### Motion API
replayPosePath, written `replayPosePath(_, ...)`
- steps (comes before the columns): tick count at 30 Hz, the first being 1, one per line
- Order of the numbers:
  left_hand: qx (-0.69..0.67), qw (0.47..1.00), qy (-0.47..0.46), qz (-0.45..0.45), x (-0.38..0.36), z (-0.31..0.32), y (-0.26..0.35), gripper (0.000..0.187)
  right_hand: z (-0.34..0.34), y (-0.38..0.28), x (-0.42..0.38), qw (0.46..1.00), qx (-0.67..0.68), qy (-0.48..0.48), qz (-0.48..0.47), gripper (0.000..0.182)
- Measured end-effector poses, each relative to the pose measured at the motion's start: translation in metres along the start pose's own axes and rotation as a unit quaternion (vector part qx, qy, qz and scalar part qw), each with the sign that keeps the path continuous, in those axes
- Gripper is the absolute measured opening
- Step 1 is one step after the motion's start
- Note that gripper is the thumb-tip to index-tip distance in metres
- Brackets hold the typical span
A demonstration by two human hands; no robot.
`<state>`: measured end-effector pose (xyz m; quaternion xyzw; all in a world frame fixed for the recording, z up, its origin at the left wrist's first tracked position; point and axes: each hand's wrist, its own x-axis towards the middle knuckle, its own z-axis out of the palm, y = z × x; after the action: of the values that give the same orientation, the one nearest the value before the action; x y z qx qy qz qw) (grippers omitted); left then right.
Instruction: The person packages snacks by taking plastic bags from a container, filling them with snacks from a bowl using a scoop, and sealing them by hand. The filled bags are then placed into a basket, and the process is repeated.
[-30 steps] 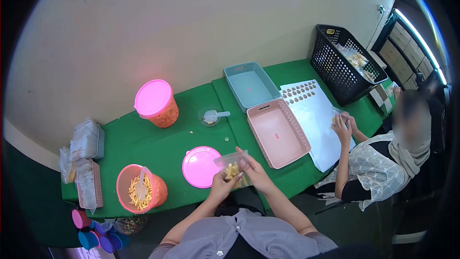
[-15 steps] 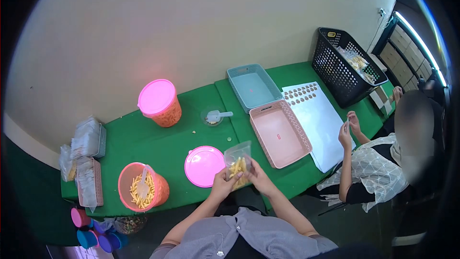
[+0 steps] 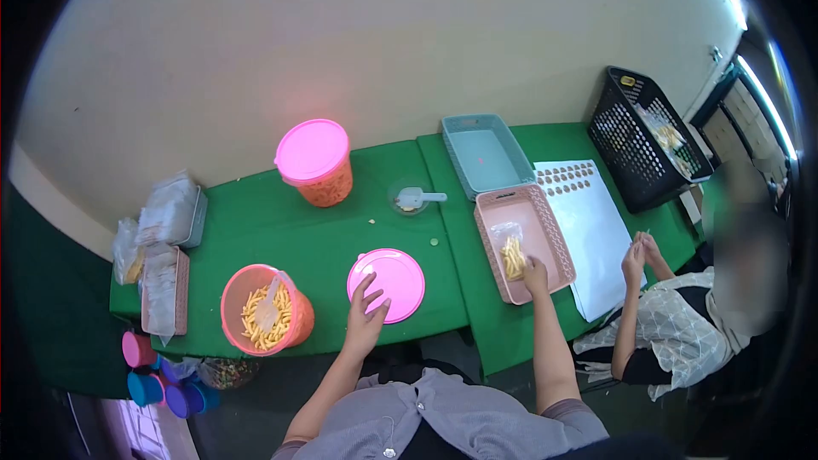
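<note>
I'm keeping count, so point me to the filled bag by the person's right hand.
In the head view, right of centre, the filled bag lies inside the large pink tray, just left of the right hand.

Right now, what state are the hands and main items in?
Left hand: open, at loose pink lid.
Right hand: at snack bag, grip unclear.
Snack bag: part-filled, in pink basket.
Loose pink lid: flat on table.
Front orange tub: uncovered, scoop inside.
Rear orange tub: covered.
Black basket: holding bags.

Small packing workshop: bagged snacks [image 3: 513, 259], snack bucket [image 3: 302, 324], scoop [image 3: 266, 315], black crate [image 3: 625, 138].
</note>
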<state>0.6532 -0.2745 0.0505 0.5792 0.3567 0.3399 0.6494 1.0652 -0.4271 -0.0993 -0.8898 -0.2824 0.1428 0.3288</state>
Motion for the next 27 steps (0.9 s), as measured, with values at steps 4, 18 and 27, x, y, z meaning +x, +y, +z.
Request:
replayPosePath(4,0.066,0.996,0.023,0.056,-0.015,-0.042,0.020,0.056,0.002,-0.049,-0.019,0.981,-0.146,0.089,0.091,0.062)
replayPosePath(18,0.098,0.900,0.387,0.177,-0.058,-0.285,0.081,0.033,0.157,-0.432,-0.177,0.934,0.043,-0.011,-0.354,0.066)
replayPosePath(27,0.631,0.653,0.405,-0.105,-0.118,-0.541,0.013,0.047,0.238,-0.561,-0.278,0.898,0.073,-0.141,-0.410,0.059)
